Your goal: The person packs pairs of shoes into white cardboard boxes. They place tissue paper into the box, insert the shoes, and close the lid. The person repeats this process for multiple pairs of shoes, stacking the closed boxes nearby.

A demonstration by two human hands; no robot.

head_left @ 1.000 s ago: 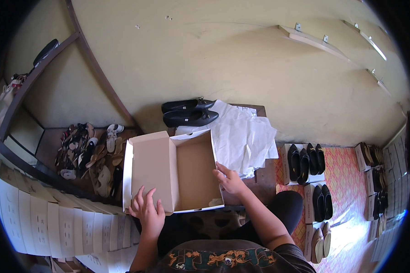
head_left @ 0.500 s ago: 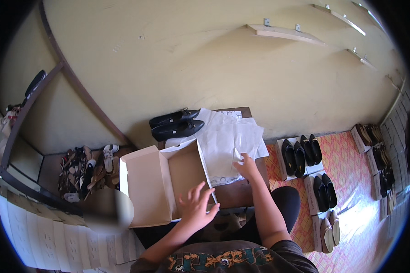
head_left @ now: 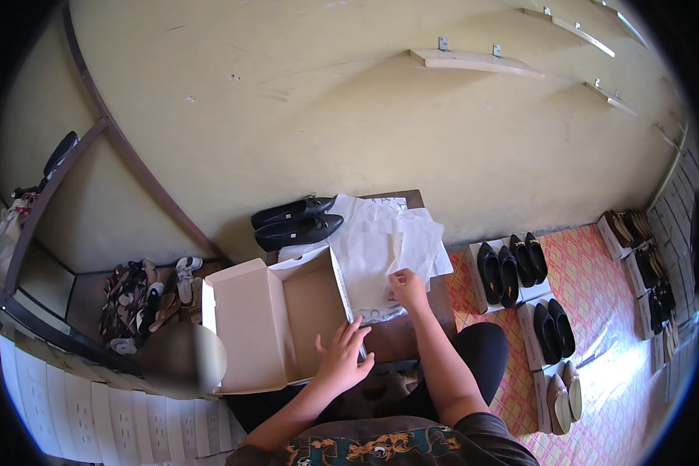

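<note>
An open shoe box (head_left: 307, 307), white outside and brown inside, lies with its lid folded back to the left. My left hand (head_left: 345, 357) is at the near right corner of the box, its fingers spread; whether it touches the box wall I cannot tell. To the right of the box, my right hand (head_left: 406, 288) pinches the near part of a sheet of white tissue paper (head_left: 375, 241). More sheets lie loosely stacked under it. A pair of black flat shoes (head_left: 298, 231) with bows sits behind the box, next to the paper.
The small dark table (head_left: 433, 299) carries the box and paper. Pairs of black shoes (head_left: 499, 276) and beige shoes (head_left: 561, 402) stand on white boxes at the right. Loose sandals (head_left: 163, 303) lie in a heap at the left, with a row of white boxes (head_left: 109, 412) nearer me.
My right hand has moved left and slightly nearer, its fingers closing on the tissue paper, whose near part is now bunched. My left hand remains spread by the box.
</note>
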